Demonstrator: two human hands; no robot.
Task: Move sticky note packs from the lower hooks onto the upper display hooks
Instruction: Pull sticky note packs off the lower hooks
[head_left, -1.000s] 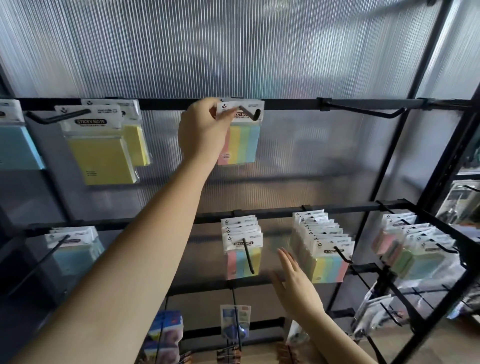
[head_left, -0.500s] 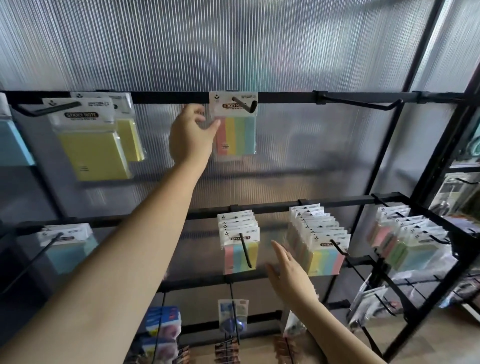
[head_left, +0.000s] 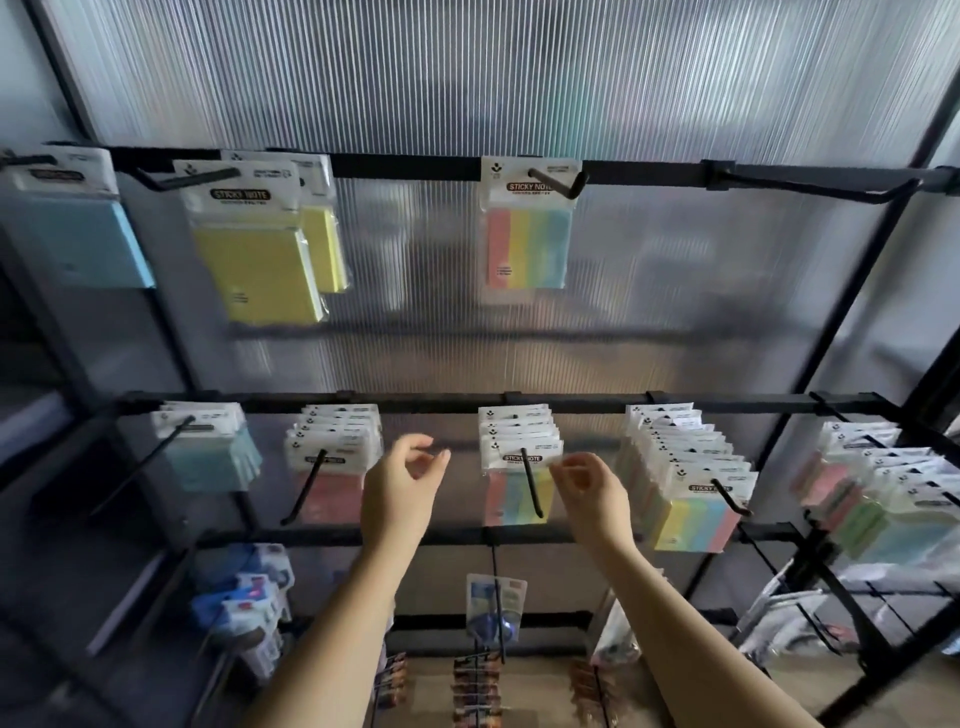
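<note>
One striped sticky note pack (head_left: 527, 236) hangs alone on the upper middle hook (head_left: 563, 184). Below it, several striped packs (head_left: 519, 457) hang on the lower middle hook (head_left: 532, 483). My left hand (head_left: 402, 491) hovers left of that stack with fingers loosely curled, holding nothing. My right hand (head_left: 589, 491) is at the stack's right edge, its fingertips at the front pack's header; whether they pinch it is unclear. The upper right hook (head_left: 810, 189) is bare.
Yellow packs (head_left: 260, 249) and a blue pack (head_left: 78, 234) hang on the upper left hooks. More stacks hang on the lower rail: blue (head_left: 208, 447), pink (head_left: 332, 457), striped (head_left: 680, 478) and far right (head_left: 883, 483). Other goods hang below. A ribbed translucent panel backs the black rack (head_left: 571, 402).
My left hand let go of the striped pack on the upper hook and dropped to the lower row. My right hand rose to the lower middle stack. The camera tilted down.
</note>
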